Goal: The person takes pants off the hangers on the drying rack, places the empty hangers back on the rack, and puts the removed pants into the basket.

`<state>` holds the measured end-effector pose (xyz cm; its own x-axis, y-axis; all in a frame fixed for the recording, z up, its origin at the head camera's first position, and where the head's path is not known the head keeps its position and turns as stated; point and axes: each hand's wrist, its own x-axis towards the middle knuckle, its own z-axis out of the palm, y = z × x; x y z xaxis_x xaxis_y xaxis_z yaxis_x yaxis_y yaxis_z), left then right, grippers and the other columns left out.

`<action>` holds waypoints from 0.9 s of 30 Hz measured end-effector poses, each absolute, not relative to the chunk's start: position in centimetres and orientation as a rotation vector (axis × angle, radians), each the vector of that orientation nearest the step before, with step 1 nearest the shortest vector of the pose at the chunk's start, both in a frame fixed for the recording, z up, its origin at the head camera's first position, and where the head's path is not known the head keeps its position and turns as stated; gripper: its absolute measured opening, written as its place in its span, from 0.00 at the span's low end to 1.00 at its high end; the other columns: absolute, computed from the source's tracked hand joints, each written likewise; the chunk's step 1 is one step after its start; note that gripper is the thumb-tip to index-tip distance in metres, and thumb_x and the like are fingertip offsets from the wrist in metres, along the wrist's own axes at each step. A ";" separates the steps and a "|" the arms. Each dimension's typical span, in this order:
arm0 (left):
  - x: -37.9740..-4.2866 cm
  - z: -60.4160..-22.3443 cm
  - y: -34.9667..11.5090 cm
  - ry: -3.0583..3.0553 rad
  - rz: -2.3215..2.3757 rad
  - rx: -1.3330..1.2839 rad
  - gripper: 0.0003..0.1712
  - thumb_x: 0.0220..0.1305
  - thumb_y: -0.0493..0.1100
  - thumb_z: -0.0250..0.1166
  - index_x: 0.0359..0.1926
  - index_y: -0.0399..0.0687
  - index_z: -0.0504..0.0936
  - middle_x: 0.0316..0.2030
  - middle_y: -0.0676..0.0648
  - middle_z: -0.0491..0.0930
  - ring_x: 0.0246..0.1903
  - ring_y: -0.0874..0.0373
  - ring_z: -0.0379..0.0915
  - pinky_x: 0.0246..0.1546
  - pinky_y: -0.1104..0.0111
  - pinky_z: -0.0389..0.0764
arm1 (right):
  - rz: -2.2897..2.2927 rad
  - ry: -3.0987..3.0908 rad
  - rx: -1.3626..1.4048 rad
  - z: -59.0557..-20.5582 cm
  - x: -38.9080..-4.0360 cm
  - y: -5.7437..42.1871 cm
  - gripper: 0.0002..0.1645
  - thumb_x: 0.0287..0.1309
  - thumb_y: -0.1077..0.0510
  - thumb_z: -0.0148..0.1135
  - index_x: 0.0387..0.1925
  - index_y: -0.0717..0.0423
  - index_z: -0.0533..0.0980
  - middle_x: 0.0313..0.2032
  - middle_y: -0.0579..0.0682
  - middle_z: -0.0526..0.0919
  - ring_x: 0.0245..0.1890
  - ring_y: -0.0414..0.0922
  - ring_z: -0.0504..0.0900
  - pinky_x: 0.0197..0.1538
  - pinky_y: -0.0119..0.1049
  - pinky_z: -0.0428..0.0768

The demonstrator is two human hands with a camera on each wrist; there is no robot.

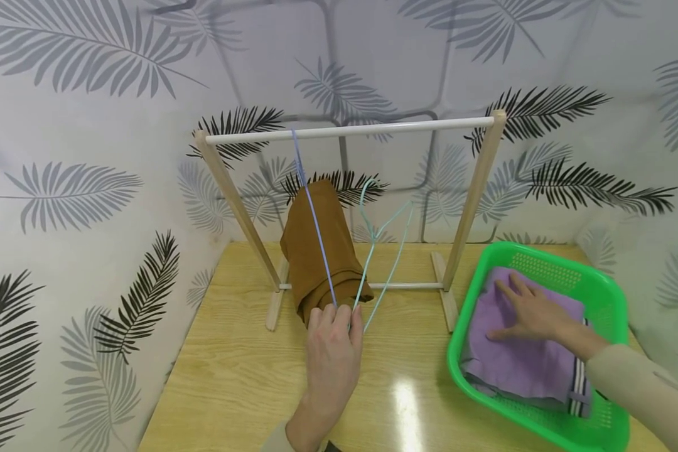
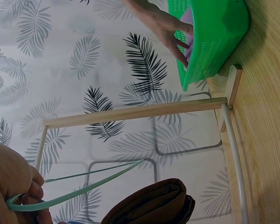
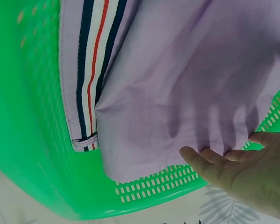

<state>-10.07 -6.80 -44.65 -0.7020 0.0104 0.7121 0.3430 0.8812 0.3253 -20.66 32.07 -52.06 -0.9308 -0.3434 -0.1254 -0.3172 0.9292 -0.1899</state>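
Observation:
My left hand (image 1: 333,351) grips a light green clothes hanger (image 1: 375,236) by its lower end, hook pointing away from me. The left wrist view shows the fingers curled round the hanger (image 2: 77,192). Just beside it a blue hanger (image 1: 318,229) hangs from the rack's top bar, its near end reaching the same hand. Folded brown trousers or similar brown cloth (image 1: 316,213) hang with the blue hanger. My right hand (image 1: 533,312) lies with fingers spread at a folded purple garment (image 1: 520,370) with a striped belt (image 3: 94,70). Its fingertips are right at the cloth.
A green plastic basket (image 1: 457,370) holds the purple garment at the right of the wooden table (image 1: 231,376). The small rack, with a white top bar (image 1: 395,127) and wooden posts (image 1: 474,194), stands at the back. Behind it is a leaf-patterned wall (image 1: 90,188).

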 end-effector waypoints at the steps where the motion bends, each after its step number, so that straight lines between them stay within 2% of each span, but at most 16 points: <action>1: -10.1 -44.6 -6.8 -2.293 -0.570 -0.254 0.24 0.65 0.35 0.73 0.18 0.46 0.68 0.17 0.51 0.65 0.24 0.61 0.54 0.29 0.73 0.60 | -0.241 2.926 -0.501 -52.2 -20.8 32.1 0.78 0.43 0.22 0.77 0.78 0.69 0.57 0.77 0.82 0.49 0.70 0.88 0.57 0.58 0.82 0.72; 6: -10.1 -44.6 -6.8 -2.290 -0.559 -0.256 0.24 0.65 0.36 0.73 0.18 0.46 0.69 0.17 0.51 0.64 0.24 0.60 0.55 0.30 0.72 0.61 | -0.222 2.896 -0.482 -52.7 -21.1 32.1 0.80 0.40 0.20 0.76 0.80 0.66 0.56 0.77 0.82 0.48 0.71 0.87 0.56 0.50 0.80 0.77; 11: -10.2 -44.6 -6.9 -2.284 -0.547 -0.257 0.23 0.65 0.36 0.73 0.19 0.45 0.70 0.17 0.50 0.66 0.24 0.60 0.55 0.29 0.72 0.61 | -0.239 2.886 -0.489 -52.9 -21.4 32.1 0.80 0.39 0.20 0.76 0.80 0.65 0.57 0.78 0.80 0.49 0.70 0.87 0.57 0.48 0.80 0.78; 22: -10.1 -44.6 -7.0 -2.284 -0.548 -0.259 0.23 0.65 0.36 0.73 0.19 0.46 0.70 0.17 0.51 0.66 0.24 0.60 0.56 0.29 0.73 0.61 | -0.195 2.878 -0.493 -53.5 -21.8 32.1 0.82 0.36 0.16 0.74 0.80 0.63 0.57 0.78 0.76 0.52 0.71 0.84 0.60 0.56 0.82 0.72; 27: -10.2 -44.6 -7.0 -2.284 -0.557 -0.251 0.23 0.66 0.36 0.73 0.19 0.46 0.70 0.17 0.51 0.66 0.24 0.60 0.55 0.30 0.72 0.61 | -0.161 2.885 -0.477 -53.7 -21.7 32.1 0.83 0.35 0.15 0.74 0.80 0.62 0.58 0.78 0.75 0.55 0.69 0.84 0.64 0.53 0.81 0.75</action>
